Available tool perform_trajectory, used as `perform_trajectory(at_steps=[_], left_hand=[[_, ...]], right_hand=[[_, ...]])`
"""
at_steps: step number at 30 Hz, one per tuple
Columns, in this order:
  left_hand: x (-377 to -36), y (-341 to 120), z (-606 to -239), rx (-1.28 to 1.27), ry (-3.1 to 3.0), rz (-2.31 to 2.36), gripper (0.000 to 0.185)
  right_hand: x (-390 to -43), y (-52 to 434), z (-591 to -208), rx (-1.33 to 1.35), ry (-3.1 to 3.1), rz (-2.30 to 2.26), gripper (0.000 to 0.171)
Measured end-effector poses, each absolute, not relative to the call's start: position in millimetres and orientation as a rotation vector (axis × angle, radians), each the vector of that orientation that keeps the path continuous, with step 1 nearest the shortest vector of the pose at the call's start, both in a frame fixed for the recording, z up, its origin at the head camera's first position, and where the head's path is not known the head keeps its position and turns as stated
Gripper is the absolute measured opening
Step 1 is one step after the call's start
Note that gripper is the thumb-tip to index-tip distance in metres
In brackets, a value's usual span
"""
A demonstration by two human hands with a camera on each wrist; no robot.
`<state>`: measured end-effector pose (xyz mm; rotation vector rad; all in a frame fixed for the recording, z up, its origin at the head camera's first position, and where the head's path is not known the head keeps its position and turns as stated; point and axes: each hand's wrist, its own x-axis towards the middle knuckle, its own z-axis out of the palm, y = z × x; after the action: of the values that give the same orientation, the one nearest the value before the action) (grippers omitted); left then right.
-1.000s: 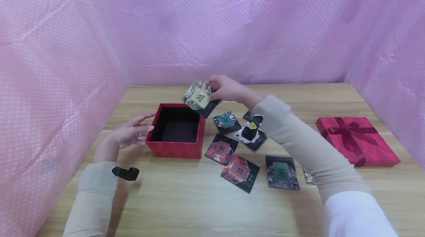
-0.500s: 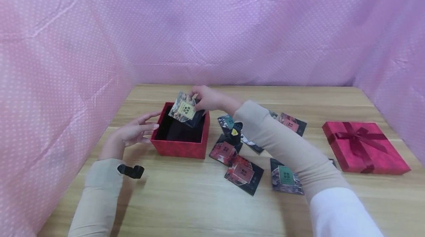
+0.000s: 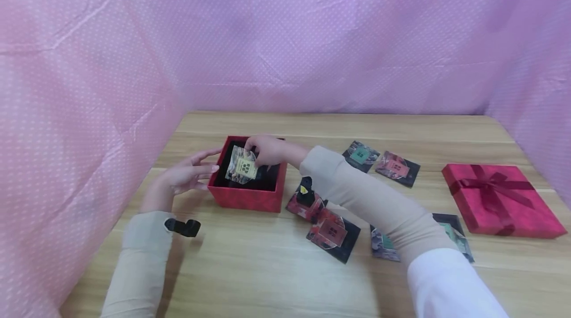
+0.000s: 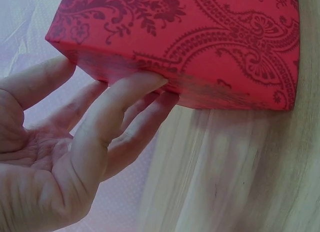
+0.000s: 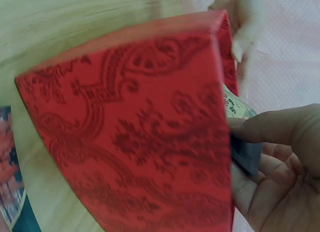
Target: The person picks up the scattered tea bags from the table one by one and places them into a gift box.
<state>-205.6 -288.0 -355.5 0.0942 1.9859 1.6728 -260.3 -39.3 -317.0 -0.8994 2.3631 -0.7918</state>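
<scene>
A red open-topped gift box (image 3: 245,200) with a black inside stands on the wooden table. My right hand (image 3: 269,151) is at its opening and pinches a flat square sachet (image 3: 238,165) with a pale yellow label, tilted inside the rim. In the right wrist view the thumb lies over the sachet (image 5: 247,154), with the fingers behind it and part of it hidden by the box wall. My left hand (image 3: 189,174) touches the box's left side, its fingertips against the patterned red wall (image 4: 200,62) and its fingers loosely extended.
Two sachets with red labels (image 3: 332,233) lie right of the box, partly under the right forearm. Farther back are a green-labelled sachet (image 3: 360,155) and a red-labelled one (image 3: 398,168). A red lid with a bow (image 3: 501,199) lies at the far right. Pink dotted cloth (image 3: 312,35) surrounds the table.
My right hand has moved left and down, bringing the sachet from above the box's back right corner into its opening. The left hand has stayed at the box's side. The head view has shifted slightly.
</scene>
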Motion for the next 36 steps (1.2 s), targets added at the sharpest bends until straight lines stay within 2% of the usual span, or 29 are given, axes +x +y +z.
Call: perform_trajectory(at_steps=[9,21,30,36], left_hand=[[-202.5,-287.6,-354.7,0.06,1.962,1.702,0.069],[-203.5,-287.3,-358.3,0.085,1.966,1.706,0.067],[-204.2,-286.3,-358.7,0.073,1.961,1.7,0.066],[-205.6,-287.8,-358.8,0.069,1.96,1.701,0.065]], right_hand=[[-256.4,-54.6,-329.0,-0.891,2.284,-0.727,0.045],[-257.6,-64.1,-344.2,-1.054,2.296,-0.525,0.037],[-251.2,-57.4,-335.6,-1.104,2.27,-0.49,0.034],[-243.6,-49.4,-321.0,-1.13,2.321,-0.514,0.04]])
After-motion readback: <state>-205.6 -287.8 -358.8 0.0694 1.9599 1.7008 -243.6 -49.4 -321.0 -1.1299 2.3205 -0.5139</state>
